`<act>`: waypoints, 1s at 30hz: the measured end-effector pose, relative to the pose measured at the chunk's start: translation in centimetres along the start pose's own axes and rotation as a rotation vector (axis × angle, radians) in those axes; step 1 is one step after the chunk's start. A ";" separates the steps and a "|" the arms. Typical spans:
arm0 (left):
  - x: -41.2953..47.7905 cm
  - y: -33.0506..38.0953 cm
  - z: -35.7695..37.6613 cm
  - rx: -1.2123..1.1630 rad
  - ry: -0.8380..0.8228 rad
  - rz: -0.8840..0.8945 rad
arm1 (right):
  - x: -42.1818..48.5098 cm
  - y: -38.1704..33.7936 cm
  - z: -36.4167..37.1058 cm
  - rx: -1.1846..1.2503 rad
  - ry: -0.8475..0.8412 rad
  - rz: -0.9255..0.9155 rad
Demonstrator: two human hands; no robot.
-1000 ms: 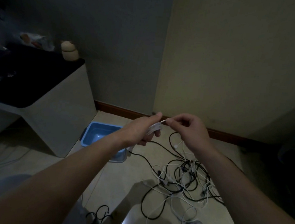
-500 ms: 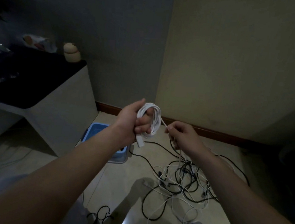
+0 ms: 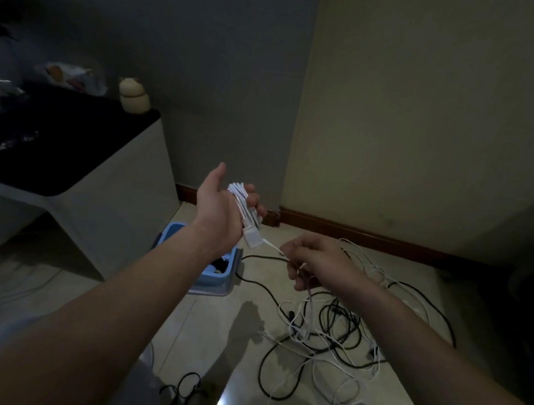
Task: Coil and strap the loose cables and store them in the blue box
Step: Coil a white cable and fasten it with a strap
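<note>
Fingers (image 3: pixel 253 198) of the left hand (image 3: pixel 220 211) curl through a white cable coil (image 3: pixel 240 197), thumb raised. The right hand (image 3: pixel 315 263) pinches the coil's loose tail just below. Coiling looks nearly done; next the tail probably needs winding in and strapping. The blue box (image 3: pixel 217 283) sits on the floor under the left wrist, with the cable tangle (image 3: pixel 328 335) lower right of centre.

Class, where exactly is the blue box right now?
In the head view, the blue box sits on the floor left of centre, beside the white cabinet, partly hidden behind the left forearm, left of the cable tangle.
</note>
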State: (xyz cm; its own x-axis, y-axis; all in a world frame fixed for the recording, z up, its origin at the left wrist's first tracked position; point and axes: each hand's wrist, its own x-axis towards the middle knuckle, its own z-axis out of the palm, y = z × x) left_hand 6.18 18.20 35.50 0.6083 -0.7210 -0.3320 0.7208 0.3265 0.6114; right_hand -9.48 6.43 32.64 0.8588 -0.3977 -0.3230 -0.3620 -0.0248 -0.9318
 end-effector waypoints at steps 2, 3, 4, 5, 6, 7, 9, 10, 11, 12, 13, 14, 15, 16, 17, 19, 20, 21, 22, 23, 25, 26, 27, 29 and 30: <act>0.2 -0.3 0.3 0.070 0.033 0.031 | -0.2 -0.3 0.1 -0.009 -0.012 0.033; 0.4 -0.4 0.4 0.129 0.053 0.048 | -0.3 -0.5 0.1 -0.014 -0.022 0.047; 0.5 -0.5 0.6 0.201 0.072 0.063 | -0.4 -0.6 0.1 -0.009 -0.031 0.052; 0.5 -0.6 0.7 0.280 0.087 0.075 | -0.5 -0.8 0.1 0.008 -0.038 0.041; 0.5 -0.7 0.8 0.361 0.090 0.084 | -0.6 -1.0 0.1 0.033 -0.042 0.019; 0.4 -0.9 0.9 0.445 0.086 0.093 | -0.7 -1.1 0.1 0.062 -0.046 -0.008; 0.1 -1.7 1.3 0.605 0.060 0.095 | -0.7 -1.3 0.0 0.121 -0.066 -0.066; -0.1 -2.2 1.5 0.680 0.051 0.082 | -0.7 -1.4 0.0 0.143 -0.072 -0.092; -0.4 -2.6 1.5 0.758 0.043 0.064 | -0.7 -1.5 0.0 0.155 -0.069 -0.116; -0.6 -3.1 1.6 0.834 0.024 0.050 | -0.6 -1.5 0.0 0.159 -0.055 -0.140; -0.7 -3.5 1.4 0.910 -0.011 0.056 | -0.5 -1.5 0.0 0.161 -0.029 -0.166; -0.8 -3.8 1.3 0.987 -0.053 0.077 | -0.3 -1.5 -0.2 0.161 0.008 -0.195; -0.8 -3.9 1.2 1.055 -0.095 0.098 | -0.2 -1.4 -0.3 0.158 0.052 -0.223; -0.9 -3.9 1.1 1.107 -0.126 0.103 | -0.1 -1.3 -0.5 0.148 0.100 -0.248; -0.8 -3.9 0.9 1.140 -0.149 0.088 | 0.0 -1.2 -0.8 0.129 0.152 -0.272; -0.7 -3.9 0.8 1.130 -0.196 0.027 | 0.1 -1.1 -1.2 0.067 0.274 -0.313; -0.7 -4.0 0.8 1.101 -0.227 -0.010 | 0.2 -1.0 -1.4 0.032 0.343 -0.324; -0.7 -4.1 0.9 1.074 -0.253 -0.043 | 0.4 -1.0 -1.6 0.002 0.410 -0.327; -0.7 -4.2 0.9 1.051 -0.266 -0.063 | 0.5 -0.9 -1.8 -0.019 0.470 -0.324; -0.8 -4.3 1.1 1.041 -0.267 -0.071 | 0.6 -0.9 -2.1 -0.030 0.517 -0.317; -0.7 -4.3 1.3 1.061 -0.244 -0.064 | 0.8 -0.7 -2.5 -0.061 0.588 -0.297; -0.8 -4.2 1.5 1.089 -0.229 -0.057 | 0.9 -0.7 -2.6 -0.089 0.618 -0.285; -0.9 -4.1 1.7 1.124 -0.216 -0.049 | 0.9 -0.6 -2.6 -0.117 0.641 -0.275; -1.0 -3.9 1.9 1.174 -0.211 -0.020 | 1.0 -0.5 -2.5 -0.140 0.654 -0.276; -1.1 -3.8 2.0 1.170 -0.217 -0.002 | 1.1 -0.4 -2.4 -0.134 0.647 -0.287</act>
State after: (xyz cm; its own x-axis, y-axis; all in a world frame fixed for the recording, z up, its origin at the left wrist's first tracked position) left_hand 2.09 16.55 34.93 0.4575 -0.8460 -0.2737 -0.0882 -0.3495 0.9328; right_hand -9.25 3.83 33.09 0.5545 -0.8214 0.1332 -0.2314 -0.3060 -0.9235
